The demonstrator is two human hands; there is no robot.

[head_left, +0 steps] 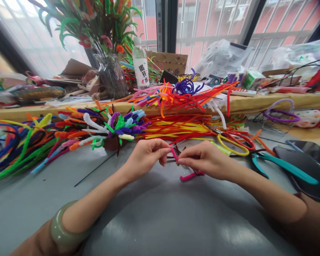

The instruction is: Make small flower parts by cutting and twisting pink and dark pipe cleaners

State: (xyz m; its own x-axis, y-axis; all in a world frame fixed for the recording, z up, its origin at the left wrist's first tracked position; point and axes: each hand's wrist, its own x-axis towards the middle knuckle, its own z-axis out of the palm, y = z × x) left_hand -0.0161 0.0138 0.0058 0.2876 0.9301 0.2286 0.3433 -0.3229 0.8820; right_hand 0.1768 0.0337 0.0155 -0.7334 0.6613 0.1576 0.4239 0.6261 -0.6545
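Fingers (160, 153) of left hand (144, 156), right hand (212, 160), both pinching pink pipe cleaner (173, 153); bottle (140, 67) labelled 喝开水

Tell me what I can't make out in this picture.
All in the head view:
- Whether the pink stem joins the pink piece below: the right hand is in the way.
- Tops of the flowers: cut off by the top edge.
- Print on the green-and-white carton: too small and blurred.
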